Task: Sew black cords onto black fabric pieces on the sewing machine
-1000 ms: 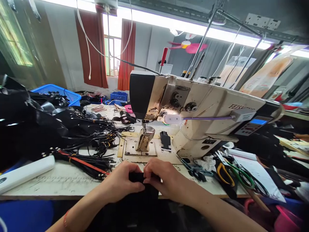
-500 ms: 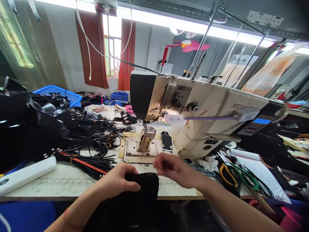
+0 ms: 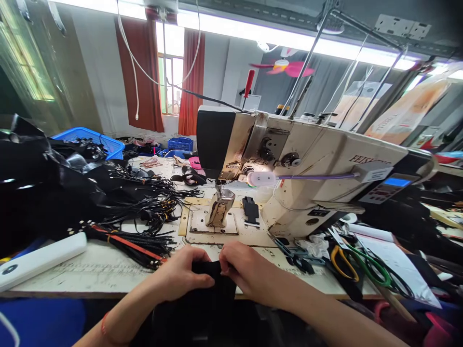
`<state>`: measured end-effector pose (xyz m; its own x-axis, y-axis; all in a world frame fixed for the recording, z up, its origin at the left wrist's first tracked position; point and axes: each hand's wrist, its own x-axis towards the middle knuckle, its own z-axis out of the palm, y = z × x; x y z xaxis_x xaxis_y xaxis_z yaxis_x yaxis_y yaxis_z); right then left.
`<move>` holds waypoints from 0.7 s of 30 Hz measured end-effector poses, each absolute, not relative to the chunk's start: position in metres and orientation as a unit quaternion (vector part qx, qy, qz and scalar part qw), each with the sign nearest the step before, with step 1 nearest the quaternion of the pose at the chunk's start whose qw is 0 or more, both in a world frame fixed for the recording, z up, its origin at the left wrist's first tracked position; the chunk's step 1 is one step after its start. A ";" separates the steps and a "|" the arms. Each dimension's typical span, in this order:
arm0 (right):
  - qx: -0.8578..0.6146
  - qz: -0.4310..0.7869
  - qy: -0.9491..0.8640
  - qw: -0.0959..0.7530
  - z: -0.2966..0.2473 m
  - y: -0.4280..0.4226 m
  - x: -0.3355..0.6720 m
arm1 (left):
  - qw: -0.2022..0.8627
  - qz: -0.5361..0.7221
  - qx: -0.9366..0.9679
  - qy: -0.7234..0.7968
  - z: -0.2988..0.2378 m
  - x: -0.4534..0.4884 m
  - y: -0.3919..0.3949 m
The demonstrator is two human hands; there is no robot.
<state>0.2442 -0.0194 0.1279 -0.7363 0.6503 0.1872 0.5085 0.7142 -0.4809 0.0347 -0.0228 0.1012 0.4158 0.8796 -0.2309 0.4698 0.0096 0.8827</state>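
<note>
In front of me is a pale worktable, its near edge running just past my wrists. On it, ahead and to the right, stands a large cream sewing machine with a dark end cover, its arm reaching across from the right. To my left a heap of shiny black material spreads over the table, with a blue basket behind it.

The black cloth I am holding is right before me at the table's near edge, its upper edge between my hands and the rest hanging down in dark folds I can barely make out. A white bar lies at the far left, near a bundle of black cords with a red strip along it. White papers lie to the right.

My left hand is clamped on the cloth, thumb in front and fingers behind. My right hand is close beside it, fingertips pinched together on the same upper edge.

Green handles and a yellow handle lie beside the papers. A flat black piece rests near the machine's post, and a thin red band circles my left wrist
</note>
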 end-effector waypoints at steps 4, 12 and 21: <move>-0.344 0.302 -0.884 0.099 0.136 -0.017 0.252 | 0.482 0.186 0.691 0.505 0.101 0.031 -0.027; -0.362 0.377 -0.808 0.272 0.130 -0.004 0.256 | 0.556 0.208 0.646 0.481 0.103 0.024 -0.025; -0.226 0.229 -0.894 0.313 0.136 -0.009 0.228 | 0.392 0.532 0.451 0.600 0.097 -0.029 -0.069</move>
<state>0.2284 -0.0089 0.1358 -0.7021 0.5467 0.4563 0.2596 0.7932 -0.5508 -0.0288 -0.0695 0.0972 -0.2874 0.9578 0.0099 0.1240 0.0270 0.9919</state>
